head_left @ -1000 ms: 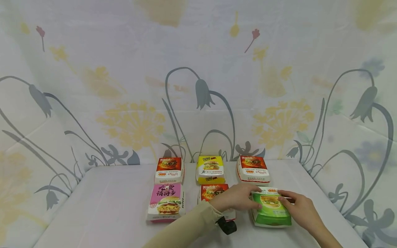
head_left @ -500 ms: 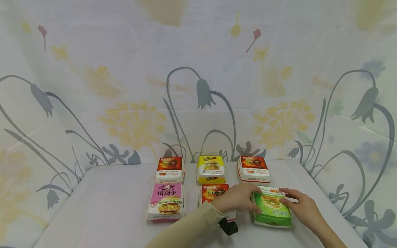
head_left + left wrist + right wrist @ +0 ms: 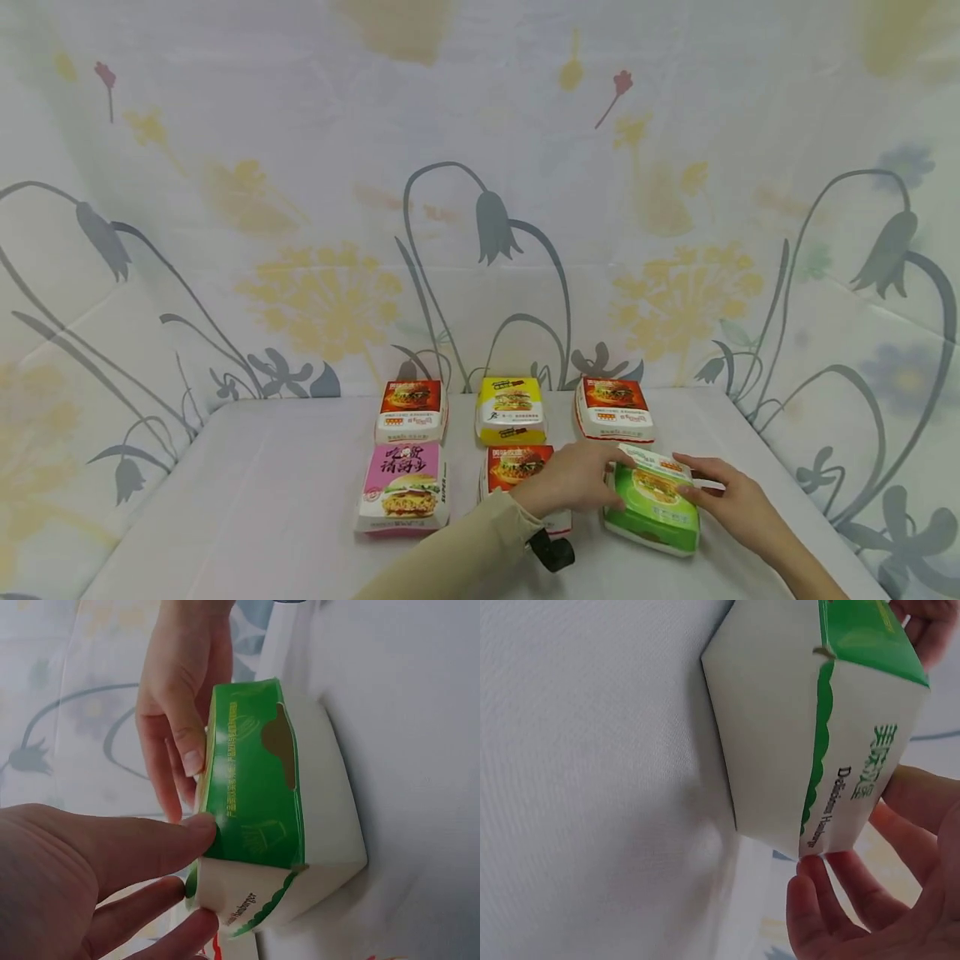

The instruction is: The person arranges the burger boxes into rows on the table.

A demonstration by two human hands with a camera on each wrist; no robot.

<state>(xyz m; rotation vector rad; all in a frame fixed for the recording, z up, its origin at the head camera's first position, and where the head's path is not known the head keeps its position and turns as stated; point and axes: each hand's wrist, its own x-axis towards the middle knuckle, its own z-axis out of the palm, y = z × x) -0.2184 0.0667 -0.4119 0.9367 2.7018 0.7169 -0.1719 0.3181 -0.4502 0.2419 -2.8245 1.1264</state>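
Note:
A green and white burger box (image 3: 654, 508) stands at the right end of the front row, slightly turned. The left hand (image 3: 577, 479) grips its left side; in the left wrist view the thumb (image 3: 169, 844) lies along the lid edge and the fingers are on the white side. From the right, the right hand (image 3: 731, 500) holds the box, its thumb near the top edge and fingers at the far corner in the right wrist view. The box's bottom is at the tabletop. Partly behind the left hand and sleeve is a red burger box (image 3: 517, 467).
A pink burger box (image 3: 402, 490) stands front left. Behind are a red box (image 3: 410, 410), a yellow box (image 3: 511, 410) and another red box (image 3: 613, 408). A flowered cloth (image 3: 480, 317) hangs behind the white table (image 3: 262, 500).
The green burger box has turned a little clockwise between the hands, its front edge swinging left. Both hands keep their hold. The other boxes have not moved.

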